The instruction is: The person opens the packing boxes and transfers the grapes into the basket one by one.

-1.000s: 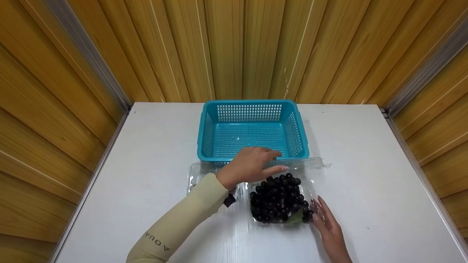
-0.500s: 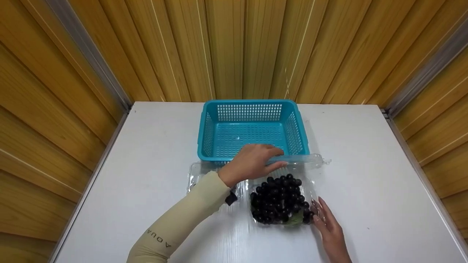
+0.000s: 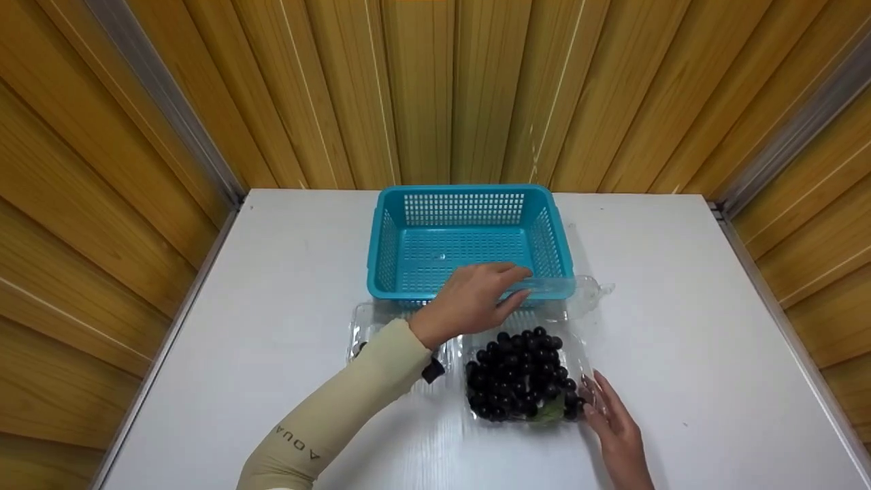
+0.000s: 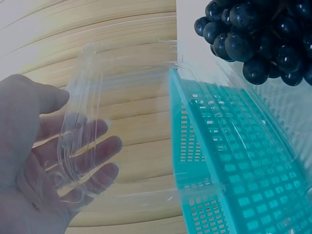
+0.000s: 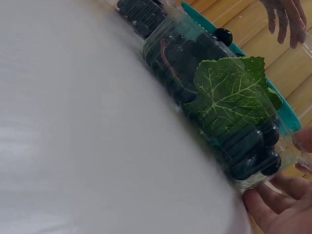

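A clear plastic box [image 3: 586, 354] stands on the table with a bunch of dark grapes [image 3: 517, 374] and a green leaf [image 5: 226, 92] inside. Its clear lid [image 4: 80, 112] is raised at the far side, tilted up in front of the basket. My left hand [image 3: 469, 303] grips the lid's edge, thumb on one side and fingers on the other, as the left wrist view shows. At the box's right end, my right hand [image 3: 616, 429] holds the wall between thumb and fingers.
A blue-green plastic basket [image 3: 469, 192] stands behind the box. Left of the box, partly hidden by my left forearm, is another clear container [image 3: 371, 316] with dark grapes. The white table [image 3: 286, 272] meets wood-patterned walls [image 3: 422, 95] at the back.
My left hand has risen slightly and moved away from me, tilting the lid further upright over the basket's near rim. The right hand has stayed at the box's right end.
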### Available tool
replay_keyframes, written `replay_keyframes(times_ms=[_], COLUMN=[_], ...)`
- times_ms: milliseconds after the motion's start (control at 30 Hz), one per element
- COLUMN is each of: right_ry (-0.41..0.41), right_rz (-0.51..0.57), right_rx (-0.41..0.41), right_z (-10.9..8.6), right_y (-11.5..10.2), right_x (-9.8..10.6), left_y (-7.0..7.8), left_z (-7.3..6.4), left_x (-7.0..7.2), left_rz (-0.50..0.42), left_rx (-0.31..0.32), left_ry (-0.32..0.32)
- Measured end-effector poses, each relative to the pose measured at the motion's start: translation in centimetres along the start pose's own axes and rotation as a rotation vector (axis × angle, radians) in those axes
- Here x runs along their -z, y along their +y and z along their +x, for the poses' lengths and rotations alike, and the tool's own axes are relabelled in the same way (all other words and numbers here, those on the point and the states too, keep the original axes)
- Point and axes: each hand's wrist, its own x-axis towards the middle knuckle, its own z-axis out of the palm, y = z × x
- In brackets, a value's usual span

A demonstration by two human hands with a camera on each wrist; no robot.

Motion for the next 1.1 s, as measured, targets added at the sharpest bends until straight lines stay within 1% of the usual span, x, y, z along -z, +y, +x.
replay_keyframes(times_ms=[133, 333, 533, 633, 733, 800, 833, 867, 933, 1000, 1033, 1067, 1100], right_ry=[-0.001, 0.001, -0.038, -0.055, -0.06, -0.061, -0.058, -0.055, -0.042, -0.036, -0.031, -0.031, -0.033], right_rz=[0.019, -0.011, -0.04, -0.044, -0.066, -0.078, -0.082, -0.091, -0.118, -0.152, -0.164, -0.177, -0.184], right_rx=[0.005, -0.018, -0.019, -0.02, -0.033, -0.052, -0.068, -0.088, -0.131, -0.174, -0.192, -0.204, -0.21], right_z=[0.1, 0.3, 0.7, 0.8, 0.8, 0.9, 0.9, 1.0, 1.0, 1.1, 1.2, 1.2, 1.2], right_y=[0.1, -0.2, -0.5, -0.6, -0.6, -0.7, -0.8, -0.8, -1.0, -1.1, -1.2, -1.3, -1.3], right_x=[0.1, 0.2, 0.3, 0.4, 0.4, 0.4, 0.4, 0.4, 0.4, 0.4, 0.3, 0.3, 0.3], left_y=[0.0, 0.0, 0.6, 0.9, 1.1, 1.3, 1.3, 1.4, 1.5, 1.6, 1.7, 1.7, 1.8], left_z=[0.0, 0.0, -0.2, -0.2, -0.4, -0.6, -0.7, -0.8, -1.0, -1.3, -1.5, -1.6, -1.7], left_x=[0.3, 0.7, 1.2, 1.4, 1.5, 1.5, 1.5, 1.4, 1.2, 0.8, 0.6, 0.3, 0.1], left_rz=[0.012, 0.003, 0.019, 0.03, 0.032, 0.026, 0.023, 0.023, 0.013, 0.008, 0.011, 0.011, 0.013], left_rx=[-0.003, -0.018, -0.023, -0.037, -0.066, -0.09, -0.102, -0.112, -0.124, -0.124, -0.122, -0.121, -0.118], left_ry=[0.015, 0.036, 0.039, 0.054, 0.06, 0.021, -0.021, -0.076, -0.209, -0.336, -0.386, -0.42, -0.44])
